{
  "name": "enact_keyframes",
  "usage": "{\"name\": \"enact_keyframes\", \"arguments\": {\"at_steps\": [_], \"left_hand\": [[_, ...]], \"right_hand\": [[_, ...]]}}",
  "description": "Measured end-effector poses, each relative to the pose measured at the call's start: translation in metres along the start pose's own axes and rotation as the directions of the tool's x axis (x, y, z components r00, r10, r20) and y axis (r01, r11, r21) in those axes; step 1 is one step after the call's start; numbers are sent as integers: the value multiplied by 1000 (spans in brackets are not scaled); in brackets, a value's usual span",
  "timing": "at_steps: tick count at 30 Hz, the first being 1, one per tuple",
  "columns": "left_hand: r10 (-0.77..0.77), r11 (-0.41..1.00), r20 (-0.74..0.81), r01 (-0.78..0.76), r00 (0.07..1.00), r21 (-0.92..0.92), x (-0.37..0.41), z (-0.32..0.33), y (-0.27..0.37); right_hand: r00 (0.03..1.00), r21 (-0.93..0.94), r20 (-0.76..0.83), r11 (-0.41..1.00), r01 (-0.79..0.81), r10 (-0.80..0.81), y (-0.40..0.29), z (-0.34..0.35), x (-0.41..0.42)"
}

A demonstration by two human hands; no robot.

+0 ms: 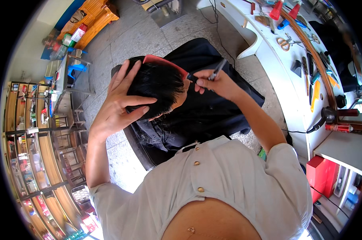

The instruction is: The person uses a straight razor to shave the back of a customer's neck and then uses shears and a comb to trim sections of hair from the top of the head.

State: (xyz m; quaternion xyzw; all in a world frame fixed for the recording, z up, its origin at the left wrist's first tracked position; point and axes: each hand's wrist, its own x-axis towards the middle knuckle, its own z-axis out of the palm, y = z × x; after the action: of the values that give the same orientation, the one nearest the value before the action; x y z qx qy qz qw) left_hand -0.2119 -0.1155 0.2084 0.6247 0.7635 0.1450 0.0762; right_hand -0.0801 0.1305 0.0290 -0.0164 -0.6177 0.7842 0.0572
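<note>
A seated person's head with short black hair [155, 87] is below me, the body draped in a black barber cape [211, 111]. My left hand [124, 99] rests on the hair with its fingers spread. A red comb [166, 63] lies along the hair at the far side of the head, its dark handle end at my right fingers. My right hand [215, 82] is beside the forehead, closed on the comb's handle and on a slim metallic tool [218, 68], perhaps haircutting scissors, mostly hidden by the fingers. Loose cut hair lies on the cape near the neck.
A white counter [276, 64] on the right holds scissors [284, 44], a round brush [305, 72], a yellow comb [314, 94] and a black hair dryer [324, 117]. Cables hang beside it. Wooden shelves [49, 156] with goods stand left. A wooden bench [100, 18] is at the back left.
</note>
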Motion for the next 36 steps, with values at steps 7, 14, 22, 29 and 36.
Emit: {"name": "enact_keyframes", "arguments": {"at_steps": [7,14,22,29,36], "left_hand": [[157,973,221,-189,963,131,43,2,5],[199,965,362,-247,911,93,75,8,8],[231,973,372,-203,899,-114,87,7,9],[9,982,322,53,947,-182,81,13,15],[158,908,194,-65,968,-415,80,21,-2]], "right_hand": [[995,127,0,987,-100,100,5,43,-32],[962,494,176,826,-271,210,-1,56,-55],[962,281,-263,948,149,-74,-21,57,-60],[947,-93,-305,986,-138,103,-41,46,-53],[958,-334,115,919,-211,261,-54,-24,-76]]}}
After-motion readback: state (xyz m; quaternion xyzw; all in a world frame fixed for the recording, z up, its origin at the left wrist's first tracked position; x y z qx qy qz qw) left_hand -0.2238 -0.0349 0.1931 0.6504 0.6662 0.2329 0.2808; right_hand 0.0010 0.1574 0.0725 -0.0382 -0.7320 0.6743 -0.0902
